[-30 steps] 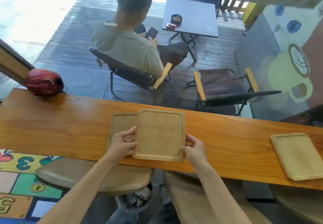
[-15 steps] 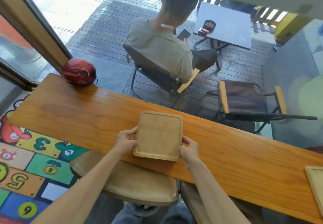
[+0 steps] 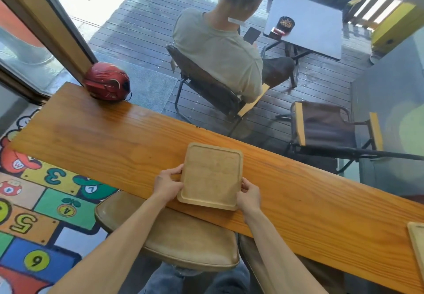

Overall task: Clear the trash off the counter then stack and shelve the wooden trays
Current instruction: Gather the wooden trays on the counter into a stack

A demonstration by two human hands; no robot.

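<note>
A: Trays, head view. What is on the surface (image 3: 114, 146)?

B: One tray (image 3: 212, 175) near the front edge, its near corner a little past that edge. Whether another tray lies beneath it cannot be told; only one top face shows.

A: Hands?

B: Left hand (image 3: 167, 184) grips the tray's left edge, fingers curled onto the rim. Right hand (image 3: 249, 192) grips the right edge near the front corner, thumb on the rim. Both clamped on the same tray.

A: Other trays?

B: Second tray (image 3: 417, 241), cut off by the right border, lying on the surface well apart from the first. Untouched.

A: Trash?

B: None visible on the surface. Only a red helmet (image 3: 106, 84) at the far left end, well apart from the trays.

A: Progress, then?

B: My judgement: clearing looks finished, as far as the view reaches. Stacking is under way or just beginning, since the second tray has yet to join the held one. Shelving not started; no shelf in view.

A: Beyond the surface?

B: Seated person (image 3: 218, 48) outside, back turned, and an empty chair (image 3: 328, 130). Stool (image 3: 174, 236) under the front edge.
</note>
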